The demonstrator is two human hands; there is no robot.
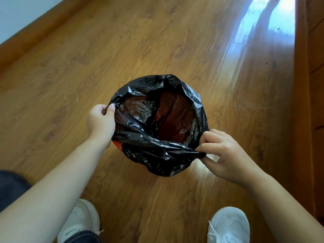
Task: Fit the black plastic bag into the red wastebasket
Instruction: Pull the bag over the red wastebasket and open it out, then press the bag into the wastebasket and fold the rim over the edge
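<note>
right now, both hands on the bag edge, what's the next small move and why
Probably pull the edge pinched by the right hand outward and down over the near rim. The black plastic bag wraps the far rim and the left hand grips its left edge, but the near stretch is bunched, and a strip of the red wastebasket shows bare.

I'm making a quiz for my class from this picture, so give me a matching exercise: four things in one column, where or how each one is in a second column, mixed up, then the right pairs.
Things
1. left hand
2. right hand
3. red wastebasket
4. white shoes

States
A. almost wholly covered, one small patch showing
B. pinches the near right edge of the black plastic bag
C. on the wooden floor, at the bottom of the view
D. grips the bag's left edge

Pairs: 1-D, 2-B, 3-A, 4-C
</note>
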